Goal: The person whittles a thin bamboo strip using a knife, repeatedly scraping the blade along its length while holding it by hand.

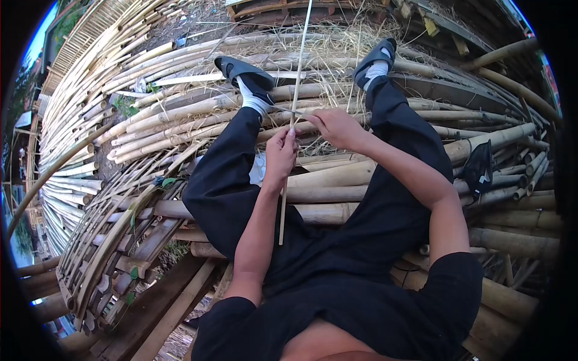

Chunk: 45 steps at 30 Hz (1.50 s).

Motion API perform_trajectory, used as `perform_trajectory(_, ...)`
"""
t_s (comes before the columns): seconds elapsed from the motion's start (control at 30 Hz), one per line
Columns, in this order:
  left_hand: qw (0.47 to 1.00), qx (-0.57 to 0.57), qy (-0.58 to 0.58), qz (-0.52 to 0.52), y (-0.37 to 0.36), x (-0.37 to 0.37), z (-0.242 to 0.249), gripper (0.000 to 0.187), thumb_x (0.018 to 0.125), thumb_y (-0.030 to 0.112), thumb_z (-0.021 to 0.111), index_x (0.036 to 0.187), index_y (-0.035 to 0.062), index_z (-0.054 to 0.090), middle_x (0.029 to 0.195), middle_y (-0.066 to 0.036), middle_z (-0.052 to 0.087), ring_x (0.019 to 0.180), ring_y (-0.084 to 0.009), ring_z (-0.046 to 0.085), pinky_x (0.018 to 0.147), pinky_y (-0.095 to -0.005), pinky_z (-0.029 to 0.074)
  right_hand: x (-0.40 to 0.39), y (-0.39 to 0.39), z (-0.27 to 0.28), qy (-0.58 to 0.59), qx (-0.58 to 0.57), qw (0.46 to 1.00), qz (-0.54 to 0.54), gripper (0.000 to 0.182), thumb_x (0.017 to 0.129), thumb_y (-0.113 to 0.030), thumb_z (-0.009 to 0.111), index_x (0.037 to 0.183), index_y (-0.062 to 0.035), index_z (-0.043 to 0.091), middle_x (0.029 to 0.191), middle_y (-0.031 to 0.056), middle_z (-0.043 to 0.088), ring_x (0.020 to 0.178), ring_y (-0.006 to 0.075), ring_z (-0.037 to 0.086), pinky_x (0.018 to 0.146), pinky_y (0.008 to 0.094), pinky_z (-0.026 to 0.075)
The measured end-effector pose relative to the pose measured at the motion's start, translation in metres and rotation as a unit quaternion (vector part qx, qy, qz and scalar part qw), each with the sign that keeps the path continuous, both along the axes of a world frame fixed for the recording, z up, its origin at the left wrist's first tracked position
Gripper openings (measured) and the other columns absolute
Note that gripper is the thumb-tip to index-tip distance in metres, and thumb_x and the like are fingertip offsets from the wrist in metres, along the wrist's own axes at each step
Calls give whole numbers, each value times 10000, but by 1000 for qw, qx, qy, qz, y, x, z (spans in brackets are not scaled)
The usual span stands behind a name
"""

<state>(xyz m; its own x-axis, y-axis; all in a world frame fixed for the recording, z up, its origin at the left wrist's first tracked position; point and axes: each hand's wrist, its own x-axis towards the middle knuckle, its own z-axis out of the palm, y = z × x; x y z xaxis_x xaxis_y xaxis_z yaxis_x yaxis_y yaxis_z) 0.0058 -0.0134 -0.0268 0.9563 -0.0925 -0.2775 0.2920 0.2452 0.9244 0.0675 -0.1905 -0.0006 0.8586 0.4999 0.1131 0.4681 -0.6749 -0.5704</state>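
Seated on a stack of bamboo poles (337, 180), legs in black trousers stretched toward 12 o'clock, black sandals over white socks at 11 and 1 o'clock. 1 thin bamboo strip (296, 90) running nearly upright from the top edge down past the hands to the lap. Left hand (280, 157) closed around the strip at centre, fingers wrapped, thumb up along it. Right hand (337, 127) just at 1 o'clock of the left, closed on a small knife (288, 111) whose blade lies across the strip, touching it just above the left hand. Dry straw (337, 42) scattered over the poles near the feet. More poles (78, 102) piled at 9 to 11 o'clock. Woven bamboo panel (108, 240) leaning at 8 o'clock. Black pouch (480, 168) on the poles at 3 o'clock.
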Motion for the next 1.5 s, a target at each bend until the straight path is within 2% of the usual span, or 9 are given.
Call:
perform_trajectory(0.3, 996, 68, -50, 29, -2, 1, -4, 217, 988, 187, 461, 979, 15, 594, 570, 84, 358, 441, 11, 282, 386, -189, 204, -1, 1, 14, 21, -51, 998, 33, 390, 958, -356, 421, 835, -12, 560, 719, 212, 603, 716, 424, 583, 644, 501, 448)
perform_trajectory(0.5, 964, 230, -113, 67, -4, -4, 1, 202, 953, 128, 504, 917, -24, 633, 574, 50, 429, 521, -24, 354, 465, -229, 275, -12, 9, 6, 6, -86, 994, 64, 354, 966, -342, 403, 837, -33, 519, 648, 215, 568, 652, 426, 563, 599, 520, 415)
perform_trajectory(0.57, 938, 295, -163, 77, -5, -5, -6, 185, 925, 100, 522, 886, -53, 618, 568, -54, 510, 521, -61, 423, 480, -265, 353, -13, 9, 2, 5, -76, 995, 66, 354, 966, -344, 404, 835, -35, 517, 643, 212, 567, 646, 428, 561, 593, 526, 411)
perform_trajectory(0.8, 961, 243, -111, 74, -9, -8, 13, 223, 937, 145, 528, 881, -58, 600, 546, -34, 466, 532, -46, 382, 481, -265, 341, 21, -2, -1, -49, -136, 989, -18, 405, 959, -400, 393, 854, -46, 560, 702, 182, 621, 648, 391, 607, 589, 498, 464)
perform_trajectory(0.93, 950, 255, -146, 102, -10, -9, 8, 202, 933, 128, 527, 871, -54, 589, 533, -56, 446, 521, -61, 362, 475, -276, 340, 19, -6, 14, -10, -146, 989, 21, 399, 962, -382, 391, 852, -40, 564, 702, 192, 617, 659, 398, 601, 585, 494, 462)
perform_trajectory(1.23, 910, 355, -190, 96, -11, -3, 18, 145, 911, 90, 521, 886, -33, 594, 563, -192, 485, 440, -222, 424, 472, -346, 371, 20, -2, -3, -24, -139, 990, 25, 445, 964, -403, 375, 812, -38, 581, 693, 217, 606, 691, 414, 596, 616, 506, 463)
perform_trajectory(1.37, 900, 362, -219, 103, -7, -8, 5, 144, 909, 94, 526, 888, -30, 596, 565, -191, 493, 438, -227, 440, 471, -346, 374, 62, -32, -23, -85, -156, 984, -10, 325, 957, -330, 396, 1002, -100, 621, 770, 196, 631, 722, 378, 621, 636, 496, 481)
perform_trajectory(1.43, 913, 348, -185, 103, -8, -11, 9, 141, 905, 91, 528, 891, -31, 596, 570, -204, 495, 443, -252, 452, 472, -348, 374, 58, -34, -8, -16, -169, 985, -37, 288, 949, -300, 409, 1087, -148, 612, 774, 182, 634, 725, 379, 620, 640, 495, 482)
perform_trajectory(1.5, 937, 309, -128, 104, -9, -9, 14, 132, 903, 81, 524, 884, -32, 590, 585, -216, 501, 457, -299, 456, 475, -354, 374, 30, -20, -17, -37, -114, 993, -13, 321, 959, -322, 394, 1000, -91, 614, 745, 200, 621, 716, 405, 605, 650, 510, 468)
